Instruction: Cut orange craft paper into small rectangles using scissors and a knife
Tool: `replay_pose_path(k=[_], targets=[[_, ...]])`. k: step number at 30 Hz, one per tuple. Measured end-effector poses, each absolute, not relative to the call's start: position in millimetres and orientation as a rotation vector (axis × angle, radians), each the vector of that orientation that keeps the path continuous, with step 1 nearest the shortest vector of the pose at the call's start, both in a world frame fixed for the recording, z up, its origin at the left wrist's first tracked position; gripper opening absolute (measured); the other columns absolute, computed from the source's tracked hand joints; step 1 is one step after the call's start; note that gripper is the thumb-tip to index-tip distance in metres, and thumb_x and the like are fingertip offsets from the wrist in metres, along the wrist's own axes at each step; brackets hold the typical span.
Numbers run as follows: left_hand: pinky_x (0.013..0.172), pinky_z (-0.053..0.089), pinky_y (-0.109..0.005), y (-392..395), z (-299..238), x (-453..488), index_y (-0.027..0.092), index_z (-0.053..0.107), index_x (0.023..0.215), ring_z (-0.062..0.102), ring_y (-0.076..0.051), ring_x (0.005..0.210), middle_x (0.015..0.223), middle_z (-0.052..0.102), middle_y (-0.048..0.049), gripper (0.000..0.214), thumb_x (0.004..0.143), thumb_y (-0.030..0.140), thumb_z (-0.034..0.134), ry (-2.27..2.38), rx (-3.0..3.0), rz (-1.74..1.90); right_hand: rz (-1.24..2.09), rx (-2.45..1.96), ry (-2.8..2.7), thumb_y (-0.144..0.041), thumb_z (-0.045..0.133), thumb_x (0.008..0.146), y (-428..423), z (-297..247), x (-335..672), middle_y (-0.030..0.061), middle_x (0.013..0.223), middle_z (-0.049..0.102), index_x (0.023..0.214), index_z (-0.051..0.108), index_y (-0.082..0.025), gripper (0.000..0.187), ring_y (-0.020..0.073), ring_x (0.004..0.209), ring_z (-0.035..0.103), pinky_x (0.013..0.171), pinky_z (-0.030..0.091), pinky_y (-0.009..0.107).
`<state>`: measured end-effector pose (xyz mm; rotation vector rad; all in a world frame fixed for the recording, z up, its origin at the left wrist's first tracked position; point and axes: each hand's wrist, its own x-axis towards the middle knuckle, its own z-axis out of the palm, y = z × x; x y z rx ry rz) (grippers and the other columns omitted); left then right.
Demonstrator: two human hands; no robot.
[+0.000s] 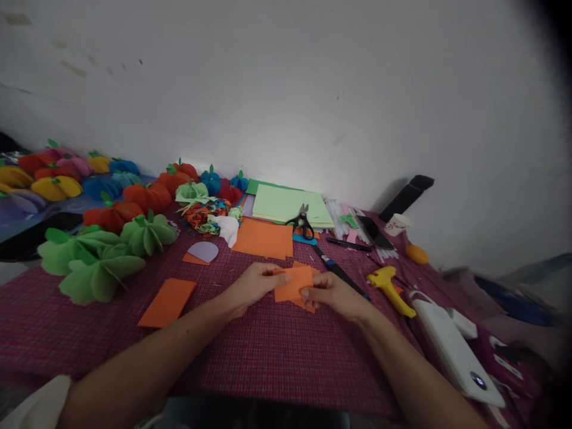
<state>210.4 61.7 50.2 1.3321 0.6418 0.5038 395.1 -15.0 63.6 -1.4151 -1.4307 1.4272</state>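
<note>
Both of my hands hold a small folded orange paper piece point(294, 282) above the red checked cloth point(277, 351). My left hand point(254, 283) pinches its left edge with closed fingers. My right hand point(333, 293) grips its right lower corner, fingers curled. An orange paper strip point(167, 302) lies flat to the left of my left hand. A stack of orange sheets point(263, 238) rests just beyond my hands, and a purple half-round cutout point(203, 251) lies left of it.
Several paper pumpkins in green point(96, 256), red point(145, 196), yellow and blue line the left and back. Black scissors point(302, 223) lie on light green sheets point(290, 204). A yellow glue gun point(389, 287), a black pen point(347, 243), a phone point(374, 232), a paper cup point(397, 224) and a white device point(451, 348) sit at right.
</note>
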Motion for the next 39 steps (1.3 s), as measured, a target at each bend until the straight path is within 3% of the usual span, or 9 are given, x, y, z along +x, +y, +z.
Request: replay_pose_path(k=[14,19,26,32,39], targets=[[0.047,0.024,-0.020,62.8,42.8,209.7,0.010,0.063,0.062,0.035,-0.007,0.048,0.051,0.048,0.0027,0.035,0.066,0.044,0.059,0.614,1.533,0.374,1.654,-1.427,-1.597,-0.037,0.057,0.074,-17.5,62.7,399.2,0.0004,0.061,0.057,0.075,0.061,-0.011,0.027,0.0080,0.055,0.051,0.051,0.037,0.019],[0.048,0.023,-0.020,61.4,43.0,209.8,0.010,0.062,0.062,0.033,-0.007,0.049,0.052,0.045,0.0031,0.035,0.067,0.044,0.059,0.601,1.521,0.373,1.416,-1.397,-1.574,-0.040,0.056,0.075,-16.0,67.2,393.8,-0.0022,0.062,0.051,0.073,0.059,-0.012,0.028,0.0067,0.055,0.043,0.053,0.033,0.020],[0.046,0.015,-0.022,59.2,39.7,211.3,0.012,0.051,0.051,0.020,-0.006,0.048,0.048,0.029,0.0059,0.040,0.067,0.048,0.058,0.590,1.605,0.356,1.207,-1.453,-1.415,-0.039,0.057,0.074,-12.9,55.7,384.3,-0.0038,0.055,0.043,0.066,0.058,-0.013,0.028,0.0061,0.050,0.034,0.048,0.026,0.021],[0.046,0.021,-0.021,57.1,43.8,211.7,0.011,0.054,0.055,0.029,-0.006,0.046,0.049,0.041,0.0040,0.041,0.068,0.050,0.055,0.587,1.530,0.329,1.199,-1.448,-1.358,-0.037,0.056,0.073,-13.0,58.4,389.5,-0.0041,0.051,0.041,0.056,0.054,-0.013,0.030,0.0059,0.048,0.033,0.048,0.025,0.021],[0.047,0.029,-0.021,57.6,55.2,207.5,0.009,0.062,0.060,0.053,-0.010,0.048,0.058,0.063,-0.0064,0.036,0.073,0.041,0.051,0.514,1.467,0.278,1.175,-1.482,-1.269,-0.037,0.060,0.069,-12.2,69.5,407.8,-0.0028,0.052,0.045,0.058,0.056,-0.013,0.027,0.0069,0.048,0.037,0.048,0.027,0.022]])
